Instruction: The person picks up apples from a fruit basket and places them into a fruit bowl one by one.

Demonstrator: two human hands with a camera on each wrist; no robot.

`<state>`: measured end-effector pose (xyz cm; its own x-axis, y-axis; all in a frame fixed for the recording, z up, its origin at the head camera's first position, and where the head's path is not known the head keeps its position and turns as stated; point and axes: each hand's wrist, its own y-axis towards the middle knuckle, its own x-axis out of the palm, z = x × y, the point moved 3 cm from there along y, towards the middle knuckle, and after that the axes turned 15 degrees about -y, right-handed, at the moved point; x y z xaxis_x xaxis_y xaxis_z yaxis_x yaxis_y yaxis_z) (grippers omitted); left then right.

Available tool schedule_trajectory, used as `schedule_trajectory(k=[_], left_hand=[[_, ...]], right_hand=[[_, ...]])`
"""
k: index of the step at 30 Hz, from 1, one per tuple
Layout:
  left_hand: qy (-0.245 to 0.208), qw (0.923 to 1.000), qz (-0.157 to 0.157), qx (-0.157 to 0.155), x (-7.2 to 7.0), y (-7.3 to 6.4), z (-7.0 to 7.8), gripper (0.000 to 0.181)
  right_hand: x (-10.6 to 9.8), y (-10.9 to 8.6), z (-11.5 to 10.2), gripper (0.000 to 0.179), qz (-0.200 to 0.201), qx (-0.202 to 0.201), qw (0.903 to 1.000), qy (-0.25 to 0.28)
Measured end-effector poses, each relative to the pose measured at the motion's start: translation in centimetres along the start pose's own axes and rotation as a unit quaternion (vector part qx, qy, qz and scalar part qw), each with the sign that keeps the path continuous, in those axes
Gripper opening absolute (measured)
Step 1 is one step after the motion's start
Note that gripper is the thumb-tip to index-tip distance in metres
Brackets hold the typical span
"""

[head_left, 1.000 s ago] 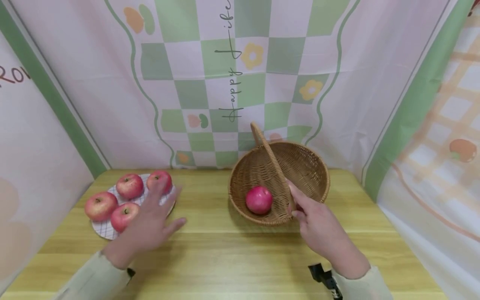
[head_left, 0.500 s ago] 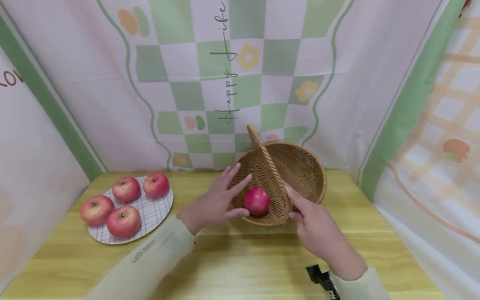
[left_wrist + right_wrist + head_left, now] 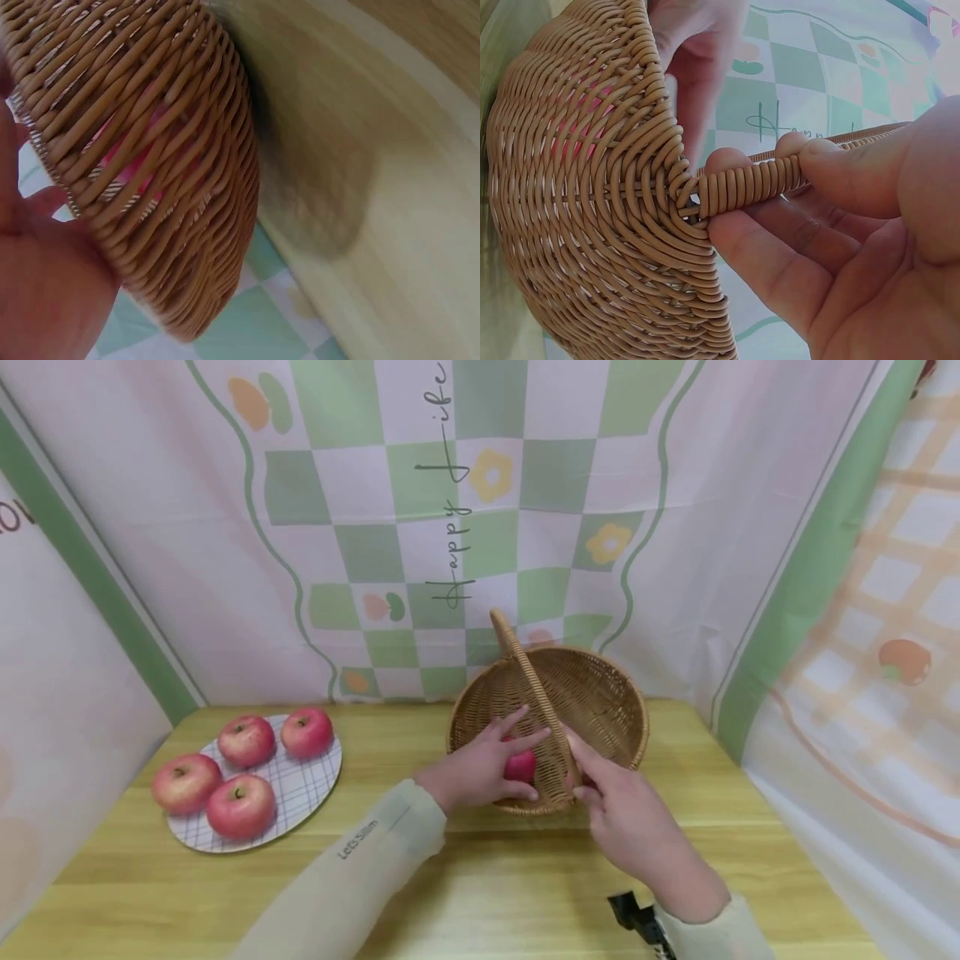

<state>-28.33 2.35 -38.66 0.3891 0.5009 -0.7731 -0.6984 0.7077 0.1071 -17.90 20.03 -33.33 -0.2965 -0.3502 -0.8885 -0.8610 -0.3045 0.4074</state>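
A woven wicker basket (image 3: 603, 702) with an arched handle (image 3: 529, 675) stands on the table, a deep pink apple (image 3: 521, 767) inside. My right hand (image 3: 641, 822) grips the lower near end of that handle, thumb and fingers wrapped about it in the right wrist view. Over the basket's left rim reaches my left hand (image 3: 480, 768), its fingers spread above the apple and its thumb toward the near side, partly covering the fruit. Through the weave in the left wrist view the apple shows as a pink patch, and the left fingertips are hidden there behind the basket wall.
At the left of the wooden table (image 3: 405, 743) lies a round plate (image 3: 311, 777) with a checked pattern, bearing several red apples (image 3: 242, 807). A printed curtain (image 3: 420, 552) hangs right behind the table, with more cloth at both sides.
My left hand has swung right, from above the plate to over the apple in the basket. The right hand keeps its grip on the handle. The head view has shifted slightly.
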Motion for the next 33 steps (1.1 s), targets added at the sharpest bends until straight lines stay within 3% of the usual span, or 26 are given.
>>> schedule_trajectory(k=[4,10,14,20,24,28,33], left_hand=[[0.000,0.9997,-0.020,-0.012,0.6,0.5,-0.4,0.080],[0.111,0.9936,-0.021,-0.004,0.6,1.2,-0.5,0.052],[0.150,0.9884,-0.005,-0.020,0.4,1.4,-0.3,0.048],[0.144,0.9877,-0.005,-0.062,0.2,1.3,0.3,0.037],[0.161,0.9850,-0.007,-0.063,0.0,1.3,0.6,0.033],[0.180,0.9819,0.000,-0.060,-0.5,1.2,0.7,0.044],[0.136,0.9871,0.009,-0.084,-0.9,0.7,0.4,0.062]], right_hand=[[0.0,0.0,-0.1,0.085,0.006,-0.006,1.0000,0.002],[0.0,-0.1,0.0,0.086,0.016,-0.012,0.9998,0.007],[0.1,-0.1,0.0,0.083,0.013,-0.015,0.9998,0.010],[0.1,-0.1,0.0,0.080,0.014,-0.019,0.9997,0.007],[0.1,-0.1,0.0,0.080,0.011,-0.016,0.9998,0.007],[0.0,-0.1,0.0,0.080,0.007,-0.011,0.9999,0.006],[-0.1,-0.1,0.0,0.081,0.005,-0.005,1.0000,0.005]])
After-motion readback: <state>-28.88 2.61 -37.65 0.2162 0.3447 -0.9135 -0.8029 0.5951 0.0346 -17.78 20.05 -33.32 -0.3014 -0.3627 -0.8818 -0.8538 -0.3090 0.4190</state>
